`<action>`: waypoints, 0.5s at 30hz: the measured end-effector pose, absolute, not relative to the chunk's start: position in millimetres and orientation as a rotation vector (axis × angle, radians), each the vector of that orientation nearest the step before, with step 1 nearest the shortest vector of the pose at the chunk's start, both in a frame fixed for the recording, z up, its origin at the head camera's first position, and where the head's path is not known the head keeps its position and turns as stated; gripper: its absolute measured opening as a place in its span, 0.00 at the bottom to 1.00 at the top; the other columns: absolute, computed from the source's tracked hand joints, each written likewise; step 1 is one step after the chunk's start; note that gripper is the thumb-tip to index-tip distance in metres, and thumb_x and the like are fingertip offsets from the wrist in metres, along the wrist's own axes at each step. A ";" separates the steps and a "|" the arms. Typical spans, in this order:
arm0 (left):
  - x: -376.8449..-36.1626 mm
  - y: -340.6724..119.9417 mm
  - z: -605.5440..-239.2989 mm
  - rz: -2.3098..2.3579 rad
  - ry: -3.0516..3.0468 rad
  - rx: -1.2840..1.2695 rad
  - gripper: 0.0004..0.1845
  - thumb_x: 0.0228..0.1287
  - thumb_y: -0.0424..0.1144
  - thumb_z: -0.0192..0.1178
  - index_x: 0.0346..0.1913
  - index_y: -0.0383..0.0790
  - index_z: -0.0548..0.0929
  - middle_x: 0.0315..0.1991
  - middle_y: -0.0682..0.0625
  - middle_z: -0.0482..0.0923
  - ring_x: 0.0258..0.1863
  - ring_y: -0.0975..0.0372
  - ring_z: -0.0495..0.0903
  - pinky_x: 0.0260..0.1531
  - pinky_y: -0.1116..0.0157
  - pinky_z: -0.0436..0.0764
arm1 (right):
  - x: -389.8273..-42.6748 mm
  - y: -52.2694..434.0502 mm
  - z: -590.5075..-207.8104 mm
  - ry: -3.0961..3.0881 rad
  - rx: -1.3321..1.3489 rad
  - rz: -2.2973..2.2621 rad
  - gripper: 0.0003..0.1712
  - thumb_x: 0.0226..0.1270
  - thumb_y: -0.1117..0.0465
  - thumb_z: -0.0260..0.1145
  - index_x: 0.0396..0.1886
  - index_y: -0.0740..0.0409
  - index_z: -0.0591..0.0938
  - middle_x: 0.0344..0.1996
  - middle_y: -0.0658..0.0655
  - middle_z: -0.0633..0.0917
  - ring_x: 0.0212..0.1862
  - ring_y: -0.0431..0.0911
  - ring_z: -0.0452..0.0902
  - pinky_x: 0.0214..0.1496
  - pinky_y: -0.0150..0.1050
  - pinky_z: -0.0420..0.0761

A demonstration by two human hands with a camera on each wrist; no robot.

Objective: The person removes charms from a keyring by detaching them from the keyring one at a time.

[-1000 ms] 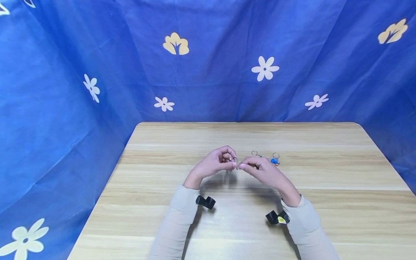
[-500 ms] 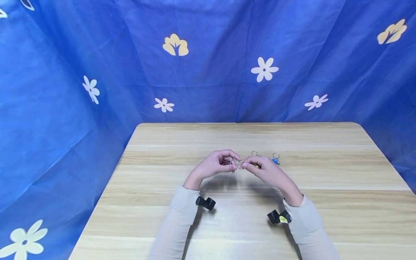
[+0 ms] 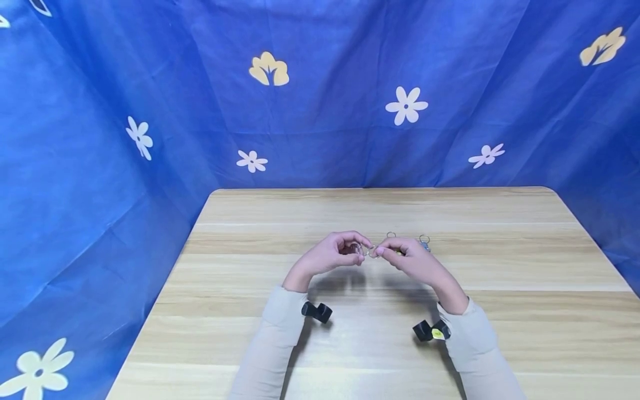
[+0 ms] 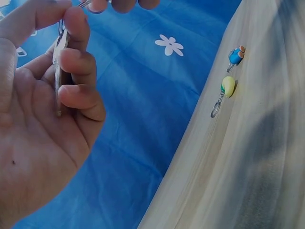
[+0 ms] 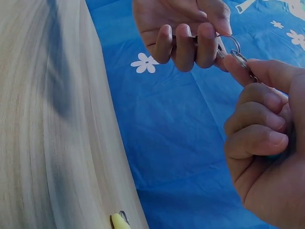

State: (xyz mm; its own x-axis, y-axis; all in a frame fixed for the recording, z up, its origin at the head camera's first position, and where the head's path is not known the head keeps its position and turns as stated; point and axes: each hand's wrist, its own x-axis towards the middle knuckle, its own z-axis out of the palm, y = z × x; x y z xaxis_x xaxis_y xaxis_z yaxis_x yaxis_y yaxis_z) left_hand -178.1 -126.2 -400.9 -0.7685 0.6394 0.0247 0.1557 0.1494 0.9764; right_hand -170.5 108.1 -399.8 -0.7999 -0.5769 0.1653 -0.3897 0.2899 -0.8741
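Observation:
Both hands are raised a little above the middle of the wooden table (image 3: 500, 266), fingertips meeting. My left hand (image 3: 358, 253) curls round a flat metal piece (image 4: 59, 71) that carries a split ring (image 5: 232, 43). My right hand (image 3: 382, 251) pinches a second small metal ring (image 5: 243, 60) that touches the first. In the head view the rings (image 3: 369, 251) are a tiny glint between the fingertips. What else the right palm holds is hidden.
Just beyond the right hand, two keychains lie on the table: one with a yellow charm (image 4: 228, 86) and one with a blue charm (image 4: 235, 55). A blue flowered cloth (image 3: 320, 100) hangs behind and beside the table. Small black cameras sit on both wrists.
The hands have risen slightly and the right hand has shifted a bit away from me, so it now covers more of the blue keychain. Both grips are unchanged.

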 end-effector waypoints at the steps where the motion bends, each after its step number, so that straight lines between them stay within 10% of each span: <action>1: -178.2 -126.4 -401.1 1.657 2.036 0.748 0.19 0.60 0.31 0.59 0.54 0.29 0.76 0.35 0.43 0.80 0.34 0.65 0.78 0.45 0.54 0.81 | -170.7 108.3 -400.1 2.357 -0.904 -1.529 0.10 0.72 0.63 0.56 0.40 0.59 0.85 0.17 0.48 0.68 0.19 0.36 0.61 0.22 0.32 0.66; 5: -177.6 -126.7 -399.5 1.679 2.035 0.704 0.18 0.60 0.31 0.60 0.53 0.29 0.77 0.33 0.41 0.81 0.31 0.65 0.79 0.46 0.43 0.78 | -169.7 108.0 -398.0 2.324 -0.897 -1.523 0.09 0.71 0.62 0.58 0.41 0.58 0.85 0.24 0.52 0.78 0.24 0.37 0.67 0.26 0.32 0.71; 9: -177.4 -126.4 -398.7 1.720 2.035 0.682 0.16 0.59 0.30 0.62 0.50 0.27 0.78 0.28 0.54 0.80 0.28 0.65 0.78 0.40 0.56 0.81 | -167.5 107.5 -395.3 2.317 -0.883 -1.490 0.09 0.69 0.61 0.61 0.43 0.56 0.85 0.43 0.56 0.85 0.41 0.39 0.76 0.40 0.34 0.77; 15: -176.6 -124.7 -398.3 1.768 2.019 0.710 0.13 0.58 0.28 0.62 0.45 0.24 0.77 0.28 0.59 0.80 0.27 0.68 0.76 0.32 0.69 0.77 | -165.5 107.1 -395.2 2.305 -0.913 -1.471 0.10 0.68 0.62 0.61 0.46 0.55 0.84 0.44 0.57 0.86 0.47 0.39 0.76 0.49 0.37 0.78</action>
State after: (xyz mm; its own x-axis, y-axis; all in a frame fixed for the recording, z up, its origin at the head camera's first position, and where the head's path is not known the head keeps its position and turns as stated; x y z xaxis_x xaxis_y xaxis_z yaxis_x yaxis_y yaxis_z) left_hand -176.6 -124.7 -398.3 -0.8075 0.5874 0.0549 0.1319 0.0891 0.9872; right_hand -165.5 107.1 -395.2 -0.7692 -0.6289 0.1133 -0.3675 0.2903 -0.8835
